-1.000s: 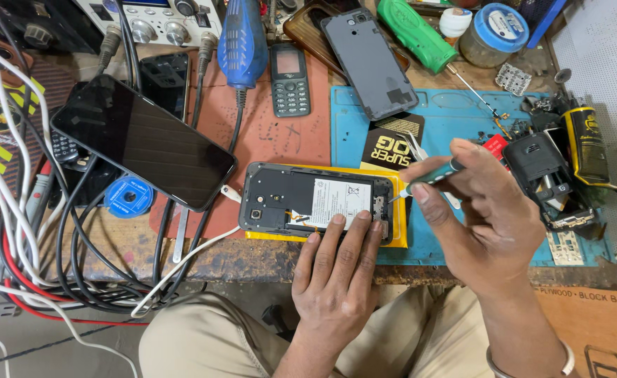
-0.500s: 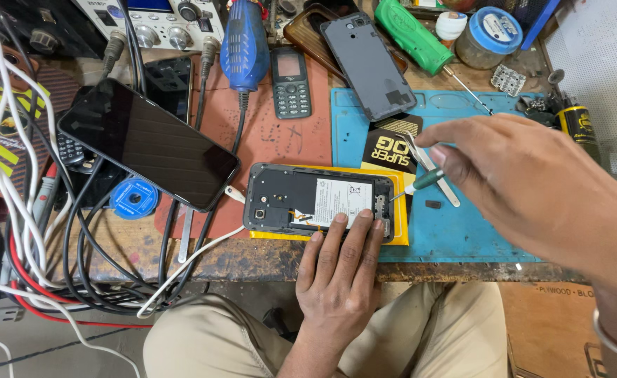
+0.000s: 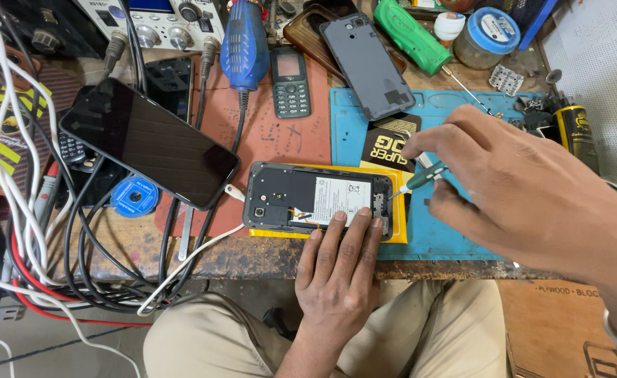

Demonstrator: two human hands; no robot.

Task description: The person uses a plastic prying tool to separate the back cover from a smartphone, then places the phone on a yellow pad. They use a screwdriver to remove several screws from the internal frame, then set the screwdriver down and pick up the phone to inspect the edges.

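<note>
The worktop (image 3: 266, 140) is crowded right to its front edge, so the opened phone (image 3: 315, 199), back cover off, lies close to that edge on a yellow pad (image 3: 398, 227), half on the blue mat (image 3: 455, 238). The left hand (image 3: 340, 269) lies flat, fingers spread, pressing the phone's near side; I'd judge that steady pressure matters most, lest the phone slide toward the drop. The right hand (image 3: 511, 189) pinches a small green-handled screwdriver (image 3: 420, 178), tip at the phone's right end (keep it upright on the screw). Open room lies on the mat's right; the black screen panel (image 3: 151, 143) and cables (image 3: 91, 266) crowd the left.
</note>
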